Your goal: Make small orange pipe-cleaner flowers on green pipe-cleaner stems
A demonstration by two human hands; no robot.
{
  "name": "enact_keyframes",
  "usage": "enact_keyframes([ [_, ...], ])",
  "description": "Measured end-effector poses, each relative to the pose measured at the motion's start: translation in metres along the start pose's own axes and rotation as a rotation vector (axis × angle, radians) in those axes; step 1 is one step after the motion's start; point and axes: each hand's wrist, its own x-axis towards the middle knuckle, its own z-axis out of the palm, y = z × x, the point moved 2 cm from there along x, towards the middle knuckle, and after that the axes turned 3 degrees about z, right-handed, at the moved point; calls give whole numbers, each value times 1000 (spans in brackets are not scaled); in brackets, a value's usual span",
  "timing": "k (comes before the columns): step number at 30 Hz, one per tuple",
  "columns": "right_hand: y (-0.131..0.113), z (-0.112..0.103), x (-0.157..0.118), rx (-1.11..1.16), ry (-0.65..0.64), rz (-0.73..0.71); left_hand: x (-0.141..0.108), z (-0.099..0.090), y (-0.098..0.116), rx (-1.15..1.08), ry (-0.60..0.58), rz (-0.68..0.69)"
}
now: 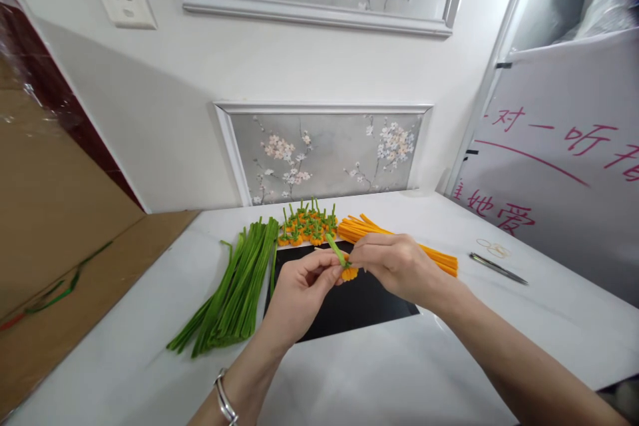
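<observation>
Between my two hands is a small pipe-cleaner pumpkin (350, 274), orange and ribbed, with a green stem pointing up to the left. My left hand (305, 289) pinches it from the left side with thumb and fingers. From the right, my right hand (392, 263) has its fingertips closed at the base of the green stem; the exact bit they pinch is hidden. Both hands are above a black mat (359, 309). Behind them stand several finished pumpkins (307, 223) of the same orange and green, stems upward.
A bundle of green pipe cleaners (239, 293) lies on the left of the white table (164, 279). Orange pipe cleaners (439, 259) lie behind my right hand. Tweezers (499, 269) and thin rubber bands (493, 248) are at the right. A panelled wall (324, 70) closes the back.
</observation>
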Motion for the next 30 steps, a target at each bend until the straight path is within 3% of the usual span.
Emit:
enact_keyframes([
  [3,2,0,0,141,36,88,-1,-1,1,-22,29,-7],
  [8,-4,-3,-1,207,114,380,-3,3,-2,-92,84,22],
  [14,-14,4,3,181,65,401,-4,5,-8,-117,80,90],
  [19,-8,9,3,236,114,465,-3,5,-8,-201,62,-23],
  [24,-11,21,-15,458,310,696,-7,11,-10,-443,179,-187],
  [30,-29,39,-26,373,165,739,-7,13,-14,-270,203,-107],
])
